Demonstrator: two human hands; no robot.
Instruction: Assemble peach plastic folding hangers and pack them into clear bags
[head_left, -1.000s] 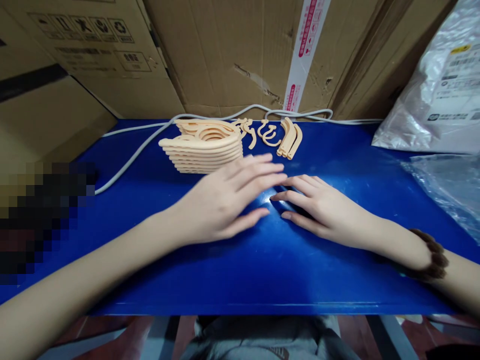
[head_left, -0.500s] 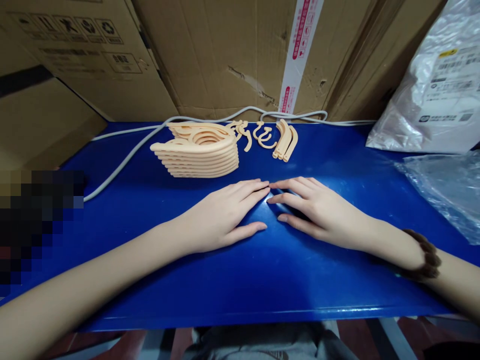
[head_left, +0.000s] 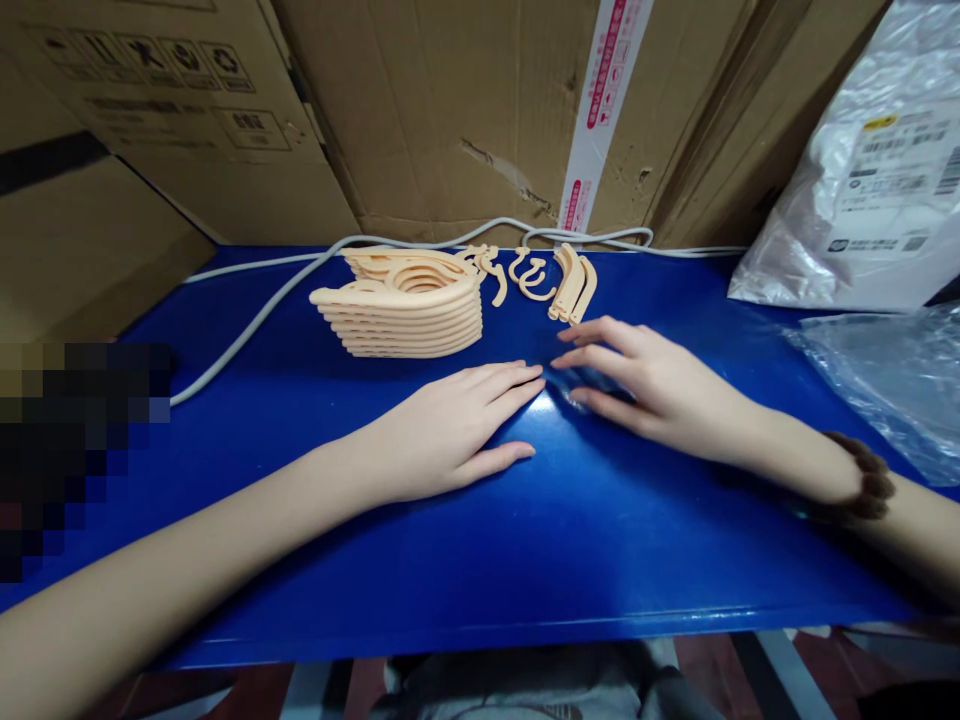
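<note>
My left hand (head_left: 457, 430) lies flat on the blue table (head_left: 480, 570), fingers stretched out and holding nothing. Raised a little above the surface, my right hand (head_left: 645, 385) has its fingers apart and nothing in them. Beyond my left hand sits a neat stack of cream plastic hanger-like pieces (head_left: 409, 320). Several small cream hooks (head_left: 534, 280) lie loose to the right of the stack. Closest to my right fingertips are a few curved cream arm pieces (head_left: 571, 285), lying side by side without being touched.
Cardboard boxes (head_left: 450, 110) stand along the back and left. A grey-white cable (head_left: 247, 340) runs across the table behind the pieces. On the right are a white plastic parcel bag (head_left: 847, 210) and clear plastic film (head_left: 892, 380). A dark blurred patch covers the left edge.
My right hand has lifted off the table and moved slightly up and right, away from my left fingertips. My left hand stays in place.
</note>
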